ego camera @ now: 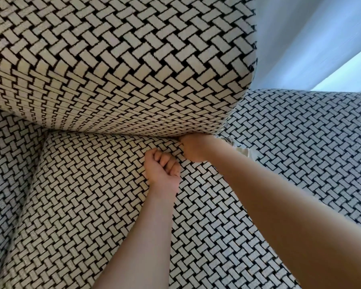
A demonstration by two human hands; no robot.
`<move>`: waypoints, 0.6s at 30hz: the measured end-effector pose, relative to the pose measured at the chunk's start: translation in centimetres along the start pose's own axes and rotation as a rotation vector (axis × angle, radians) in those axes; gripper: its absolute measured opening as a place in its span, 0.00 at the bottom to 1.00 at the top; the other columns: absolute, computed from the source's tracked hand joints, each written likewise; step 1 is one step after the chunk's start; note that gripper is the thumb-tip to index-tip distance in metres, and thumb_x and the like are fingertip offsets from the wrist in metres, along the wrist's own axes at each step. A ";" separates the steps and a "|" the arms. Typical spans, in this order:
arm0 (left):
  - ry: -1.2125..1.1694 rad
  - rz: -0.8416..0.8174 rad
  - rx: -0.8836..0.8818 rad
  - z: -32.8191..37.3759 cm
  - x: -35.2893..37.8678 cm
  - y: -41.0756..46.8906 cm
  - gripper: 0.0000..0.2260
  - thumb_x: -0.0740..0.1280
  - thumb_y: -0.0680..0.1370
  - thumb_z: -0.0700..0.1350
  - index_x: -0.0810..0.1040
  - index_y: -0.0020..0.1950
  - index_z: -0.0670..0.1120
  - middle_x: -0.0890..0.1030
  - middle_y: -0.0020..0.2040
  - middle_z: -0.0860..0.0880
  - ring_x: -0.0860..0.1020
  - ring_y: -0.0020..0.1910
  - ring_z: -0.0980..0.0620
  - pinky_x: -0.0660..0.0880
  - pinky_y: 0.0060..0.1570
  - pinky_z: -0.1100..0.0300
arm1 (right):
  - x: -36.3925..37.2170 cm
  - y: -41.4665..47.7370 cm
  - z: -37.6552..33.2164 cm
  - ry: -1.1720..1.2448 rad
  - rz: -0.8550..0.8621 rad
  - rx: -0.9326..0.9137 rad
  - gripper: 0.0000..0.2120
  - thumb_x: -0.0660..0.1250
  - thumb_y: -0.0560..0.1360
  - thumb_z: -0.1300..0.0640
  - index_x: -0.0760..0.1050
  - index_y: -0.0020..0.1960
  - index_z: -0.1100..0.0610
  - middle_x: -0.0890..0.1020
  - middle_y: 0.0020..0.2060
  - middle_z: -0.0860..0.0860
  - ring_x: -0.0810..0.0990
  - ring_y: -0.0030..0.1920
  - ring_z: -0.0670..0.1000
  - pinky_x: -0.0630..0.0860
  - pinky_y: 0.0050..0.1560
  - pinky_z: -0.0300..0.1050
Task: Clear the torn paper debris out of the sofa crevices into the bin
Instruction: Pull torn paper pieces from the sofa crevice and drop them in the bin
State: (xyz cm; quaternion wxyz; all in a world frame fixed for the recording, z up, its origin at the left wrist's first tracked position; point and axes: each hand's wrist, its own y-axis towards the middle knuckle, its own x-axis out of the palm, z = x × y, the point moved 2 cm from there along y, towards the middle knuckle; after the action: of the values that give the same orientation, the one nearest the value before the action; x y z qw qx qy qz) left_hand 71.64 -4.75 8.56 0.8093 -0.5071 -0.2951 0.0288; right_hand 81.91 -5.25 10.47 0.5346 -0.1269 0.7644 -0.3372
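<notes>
A sofa in a black-and-cream woven pattern fills the view: a seat cushion below and a back cushion above. My right hand is pushed into the crevice between them, so its fingers are hidden. A pale scrap of torn paper sticks out of the gap just right of that wrist. My left hand rests on the seat cushion as a closed fist; whether it holds anything cannot be seen. No bin is in view.
The sofa's armrest rises on the right. A pale blue-white curtain hangs behind it at the top right. Another cushion edge lies at the left.
</notes>
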 end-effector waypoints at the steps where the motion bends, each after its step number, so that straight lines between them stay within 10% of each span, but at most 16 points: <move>1: 0.011 0.014 0.011 0.1 -0.1 -0.1 0.21 0.54 0.78 0.45 0.59 0.25 0.50 0.58 0.18 0.54 0.53 0.15 0.56 0.49 0.16 0.70 | -0.1 -0.5 0.4 0.000 -0.036 0.018 0.10 0.55 0.76 0.61 0.73 0.53 0.60 0.73 0.39 0.51 0.69 0.37 0.49 0.68 0.37 0.39; 13: 0.274 -0.091 -0.078 -0.3 0.2 -0.8 0.20 0.55 0.78 0.46 0.61 0.25 0.49 0.62 0.18 0.53 0.56 0.15 0.57 0.52 0.16 0.70 | -0.6 -3.5 0.7 -0.120 -0.053 0.125 0.12 0.58 0.77 0.61 0.72 0.59 0.58 0.71 0.45 0.52 0.72 0.50 0.53 0.71 0.54 0.44; 18: 0.225 -0.161 -0.081 -1.4 2.3 0.0 0.23 0.55 0.79 0.47 0.62 0.22 0.49 0.61 0.18 0.53 0.56 0.15 0.57 0.52 0.17 0.69 | -1.7 -5.7 2.0 0.065 0.123 0.129 0.04 0.56 0.76 0.62 0.68 0.44 0.57 0.66 0.32 0.51 0.68 0.34 0.50 0.72 0.42 0.43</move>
State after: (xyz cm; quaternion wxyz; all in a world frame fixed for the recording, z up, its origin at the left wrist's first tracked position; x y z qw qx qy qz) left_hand 74.29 -5.11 9.18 0.8157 -0.5142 -0.2430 -0.1051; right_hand 83.43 -9.27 15.06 0.5363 -0.0342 0.7643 -0.3563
